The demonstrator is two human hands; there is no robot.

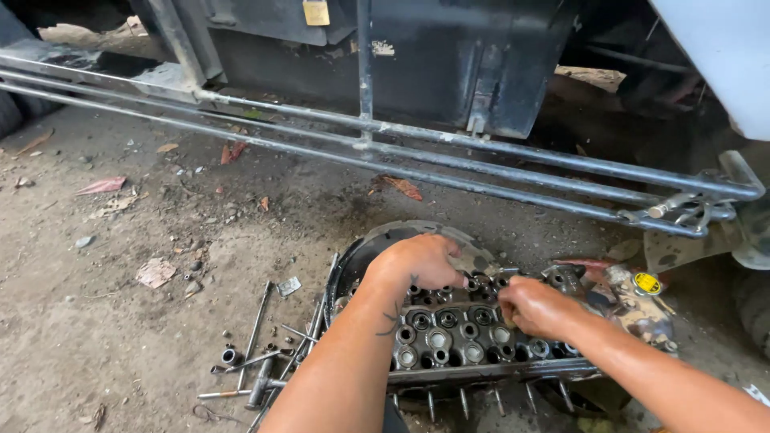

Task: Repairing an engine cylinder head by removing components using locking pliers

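A greasy metal engine cylinder head (449, 333) with rows of round valve springs lies on the dirt ground, resting over a round dark pan (361, 252). My left hand (421, 261) rests on its far upper edge, fingers curled down onto the valve parts. My right hand (537, 306) is on the right part of the head, fingers pinched at a small part that I cannot make out. Both hands are almost touching each other.
Long bolts, rods and a small socket (231, 355) lie on the ground to the left of the head. A yellow-capped dirty container (646, 285) sits at the right. Steel side rails (449, 156) of a truck run across behind. Dry leaves and litter dot the ground.
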